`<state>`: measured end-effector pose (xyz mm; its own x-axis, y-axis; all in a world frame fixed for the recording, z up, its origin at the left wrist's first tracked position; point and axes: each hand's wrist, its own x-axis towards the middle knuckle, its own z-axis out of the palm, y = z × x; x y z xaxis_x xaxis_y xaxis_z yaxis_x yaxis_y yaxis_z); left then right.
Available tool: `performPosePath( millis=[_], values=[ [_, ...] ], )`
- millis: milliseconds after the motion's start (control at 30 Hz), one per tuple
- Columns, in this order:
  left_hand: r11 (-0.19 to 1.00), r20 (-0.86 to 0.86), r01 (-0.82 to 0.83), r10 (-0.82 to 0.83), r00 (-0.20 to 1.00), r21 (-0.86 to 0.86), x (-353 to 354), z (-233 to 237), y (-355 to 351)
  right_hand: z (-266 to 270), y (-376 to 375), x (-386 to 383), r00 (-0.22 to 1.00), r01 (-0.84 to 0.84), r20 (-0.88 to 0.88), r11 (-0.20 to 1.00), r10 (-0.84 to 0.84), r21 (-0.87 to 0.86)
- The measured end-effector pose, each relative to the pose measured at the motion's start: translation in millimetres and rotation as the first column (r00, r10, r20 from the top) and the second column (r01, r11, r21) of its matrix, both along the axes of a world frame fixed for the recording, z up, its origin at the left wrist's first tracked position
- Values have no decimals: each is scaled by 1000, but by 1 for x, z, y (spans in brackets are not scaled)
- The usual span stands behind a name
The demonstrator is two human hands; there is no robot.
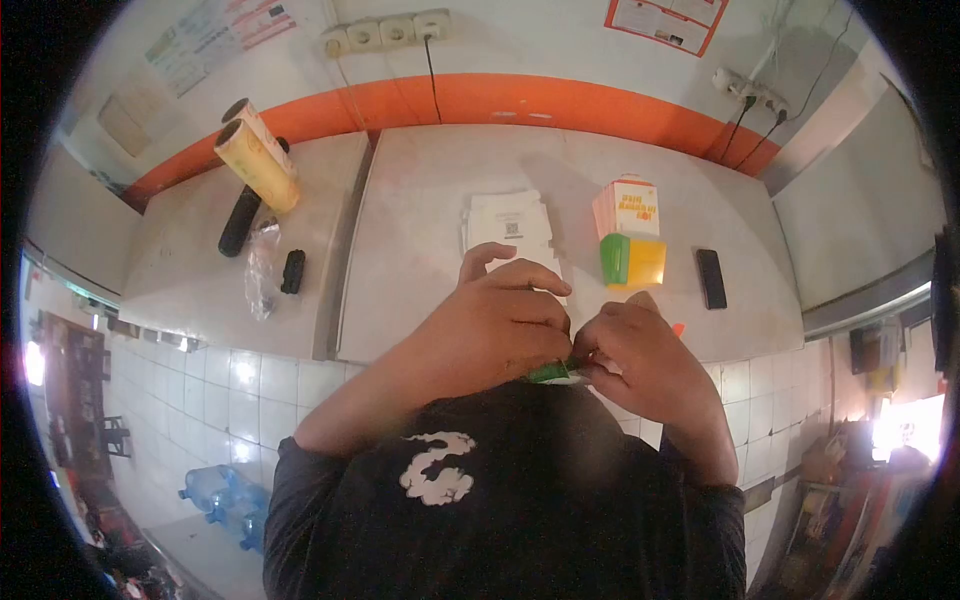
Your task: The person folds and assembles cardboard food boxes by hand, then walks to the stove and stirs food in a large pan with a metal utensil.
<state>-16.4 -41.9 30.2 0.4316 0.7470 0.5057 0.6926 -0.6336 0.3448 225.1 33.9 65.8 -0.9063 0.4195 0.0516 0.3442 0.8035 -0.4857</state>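
Observation:
My left hand (515, 315) and my right hand (635, 345) meet close to my chest at the table's front edge. Between them a green piece with a pale part (548, 372) shows, perhaps folded card; most of it is covered by my fingers. The left fingers are curled over it, with the index finger reaching out to the right. My right fingers are pinched at its right end. Beyond my left hand lies a stack of white printed sheets or flat packs (510, 225). A green and yellow open carton (635, 262) stands just beyond my right hand.
Behind the carton are nested white and orange printed cartons (630, 208). A black phone (711, 279) lies to the right. On the left table are yellowish film rolls (258, 165), a black cylinder (240, 222), clear plastic (263, 270) and a small black object (293, 271).

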Motion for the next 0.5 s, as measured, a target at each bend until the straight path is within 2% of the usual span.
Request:
performPosePath(
  millis=[67,167,267,333,367,433,467,500],
  values=[
    [1000,-14,12,-12,1000,-11,1,0,1,4,-5,-4,1000,13,15,1000,-14,20],
    [988,4,-29,30,1000,-152,3,-3,-1,2,-10,-9,999,-11,38,998,8,68],
    [899,-49,-86,72,996,-430,5,0,-1,-5,-14,-13,994,-82,75,988,73,129],
    [815,-80,-25,-27,996,-579,1,0,3,-2,-17,-15,986,-151,85,981,141,123],
    [762,-90,0,-77,993,-647,-2,0,5,-6,-15,-14,995,-102,19,958,101,267],
    [784,-69,-54,13,997,-618,-8,-3,13,-22,-7,-13,990,29,-131,850,48,526],
    [795,-59,-81,57,997,-601,-11,-5,17,-30,0,-9,942,232,-329,834,-65,501],
    [791,202,-11,169,965,-611,-12,-12,16,-38,10,0,842,424,-513,794,-168,435]
  ],
)
